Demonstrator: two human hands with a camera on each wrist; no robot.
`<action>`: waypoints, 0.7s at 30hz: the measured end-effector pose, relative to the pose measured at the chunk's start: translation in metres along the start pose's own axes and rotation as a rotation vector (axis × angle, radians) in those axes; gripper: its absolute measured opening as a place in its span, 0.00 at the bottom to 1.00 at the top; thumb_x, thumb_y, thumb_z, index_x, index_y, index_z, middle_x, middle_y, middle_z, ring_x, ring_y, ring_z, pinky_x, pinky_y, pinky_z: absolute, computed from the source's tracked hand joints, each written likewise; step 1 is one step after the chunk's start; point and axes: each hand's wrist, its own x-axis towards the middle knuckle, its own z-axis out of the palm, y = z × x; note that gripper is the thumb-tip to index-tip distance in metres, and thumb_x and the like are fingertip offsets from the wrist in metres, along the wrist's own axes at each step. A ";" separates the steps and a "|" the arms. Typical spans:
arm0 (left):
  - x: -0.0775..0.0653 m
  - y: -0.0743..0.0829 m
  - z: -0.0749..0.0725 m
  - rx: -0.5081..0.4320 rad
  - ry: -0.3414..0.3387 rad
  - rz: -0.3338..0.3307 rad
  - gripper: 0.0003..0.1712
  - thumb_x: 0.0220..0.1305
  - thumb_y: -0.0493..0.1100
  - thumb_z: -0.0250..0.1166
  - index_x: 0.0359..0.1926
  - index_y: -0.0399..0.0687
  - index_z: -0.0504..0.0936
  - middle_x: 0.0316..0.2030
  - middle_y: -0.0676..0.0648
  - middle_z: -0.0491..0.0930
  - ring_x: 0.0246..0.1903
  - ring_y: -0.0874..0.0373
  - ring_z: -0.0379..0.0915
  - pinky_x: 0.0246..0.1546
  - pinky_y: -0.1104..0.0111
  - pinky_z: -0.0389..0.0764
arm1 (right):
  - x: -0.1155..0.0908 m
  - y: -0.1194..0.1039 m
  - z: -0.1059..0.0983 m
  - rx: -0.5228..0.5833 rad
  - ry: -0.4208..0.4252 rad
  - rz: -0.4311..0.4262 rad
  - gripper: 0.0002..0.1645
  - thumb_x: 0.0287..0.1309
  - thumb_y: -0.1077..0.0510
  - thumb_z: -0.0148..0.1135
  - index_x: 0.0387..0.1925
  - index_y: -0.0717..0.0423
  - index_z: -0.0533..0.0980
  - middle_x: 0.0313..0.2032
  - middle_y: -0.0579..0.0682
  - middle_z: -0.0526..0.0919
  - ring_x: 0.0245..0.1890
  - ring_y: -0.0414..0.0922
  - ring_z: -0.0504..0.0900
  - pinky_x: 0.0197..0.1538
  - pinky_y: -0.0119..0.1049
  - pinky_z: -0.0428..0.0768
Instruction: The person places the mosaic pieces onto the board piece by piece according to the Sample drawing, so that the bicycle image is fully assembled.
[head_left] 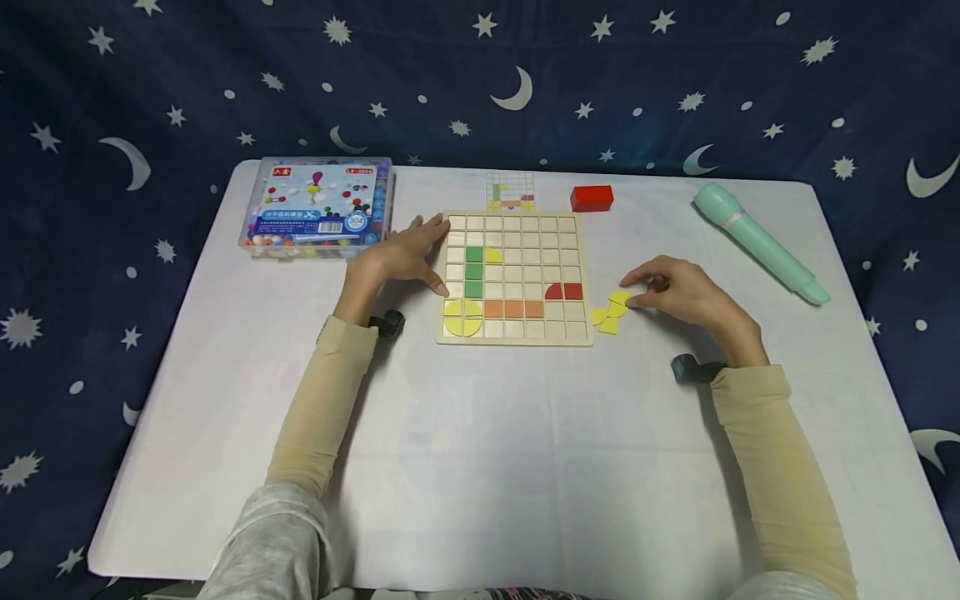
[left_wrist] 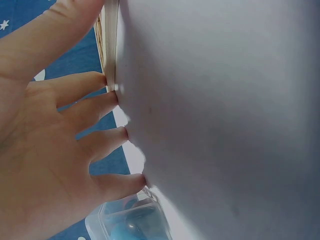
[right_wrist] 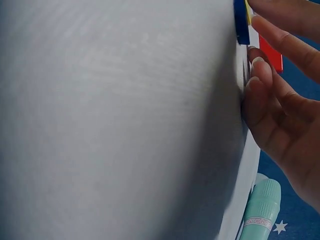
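Note:
A square wooden grid board (head_left: 517, 342) lies on the table with green, yellow, orange and red pieces in some cells. My left hand (head_left: 405, 252) has its fingers spread, with the thumb and index finger at the board's left edge; the left wrist view shows that wooden edge (left_wrist: 111, 50) by the fingertips. Just right of the board, several yellow tiles (head_left: 608, 326) lie in a small cluster. Over them, the thumb and index finger of my right hand (head_left: 678, 292) pinch a yellow tile (head_left: 619, 297), whose dark blue side (right_wrist: 242, 22) shows in the right wrist view.
A clear plastic case (head_left: 318, 204) of coloured beads stands left of the board. Behind the board lie a small printed grid card (head_left: 510, 190) and a red block (head_left: 592, 198). A mint-green tube-shaped object (head_left: 761, 244) lies at the right. A starry dark cloth (head_left: 450, 75) hangs behind the table.

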 end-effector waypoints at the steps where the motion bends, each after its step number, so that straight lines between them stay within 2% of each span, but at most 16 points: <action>1: 0.000 0.000 0.000 -0.002 0.000 -0.002 0.69 0.55 0.51 0.80 0.84 0.52 0.40 0.84 0.50 0.31 0.82 0.47 0.21 0.79 0.39 0.31 | 0.000 0.000 0.000 0.004 -0.002 -0.003 0.21 0.61 0.58 0.72 0.56 0.57 0.83 0.45 0.57 0.76 0.42 0.51 0.69 0.41 0.42 0.69; 9: 0.000 -0.001 0.000 -0.013 -0.002 -0.011 0.69 0.55 0.51 0.80 0.84 0.53 0.40 0.84 0.51 0.31 0.82 0.48 0.21 0.79 0.40 0.31 | -0.001 -0.002 0.004 -0.012 -0.003 -0.056 0.21 0.61 0.61 0.72 0.55 0.59 0.83 0.48 0.59 0.80 0.42 0.51 0.70 0.40 0.39 0.70; 15: 0.002 -0.001 0.000 -0.014 -0.005 -0.014 0.69 0.55 0.51 0.80 0.84 0.54 0.40 0.84 0.51 0.31 0.82 0.48 0.20 0.79 0.40 0.30 | 0.000 -0.004 0.005 -0.022 -0.003 -0.065 0.18 0.60 0.63 0.72 0.51 0.62 0.82 0.40 0.57 0.77 0.40 0.51 0.71 0.40 0.39 0.70; 21: 0.002 -0.001 0.000 -0.018 -0.008 -0.020 0.69 0.55 0.51 0.80 0.84 0.54 0.40 0.84 0.52 0.31 0.82 0.48 0.20 0.79 0.40 0.30 | 0.000 -0.005 0.005 -0.031 -0.007 -0.073 0.14 0.60 0.60 0.72 0.47 0.60 0.82 0.37 0.55 0.80 0.38 0.50 0.73 0.39 0.37 0.71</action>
